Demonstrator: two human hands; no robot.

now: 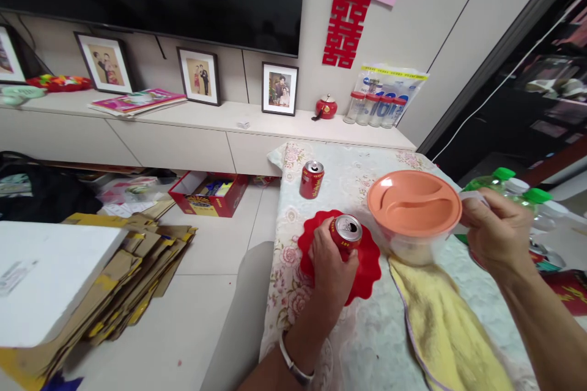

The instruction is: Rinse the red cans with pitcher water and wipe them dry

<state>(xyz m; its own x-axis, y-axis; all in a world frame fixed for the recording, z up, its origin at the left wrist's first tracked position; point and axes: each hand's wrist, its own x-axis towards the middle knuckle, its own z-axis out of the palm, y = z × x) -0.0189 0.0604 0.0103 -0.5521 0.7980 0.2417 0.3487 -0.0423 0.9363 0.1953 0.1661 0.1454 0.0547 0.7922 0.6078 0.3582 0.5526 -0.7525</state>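
My left hand (331,263) is wrapped round an opened red drink can (347,231), over a red scallop-edged plate (367,278); whether the can touches the plate is hidden. My right hand (498,229) is closed on the handle of a clear plastic pitcher (410,245), slightly blurred, with an orange lid (413,201). Below the pitcher lies a yellow towel (454,324). Another red can (312,179) stands upright beyond the plate.
Green-capped bottles (502,176) stand behind my right hand on the floral-covered table (287,324). A white cabinet (257,128) with photo frames (279,89) and lidded jars (365,110) runs along the wall. Flattened cardboard (132,281) and a red box (208,194) sit on the floor.
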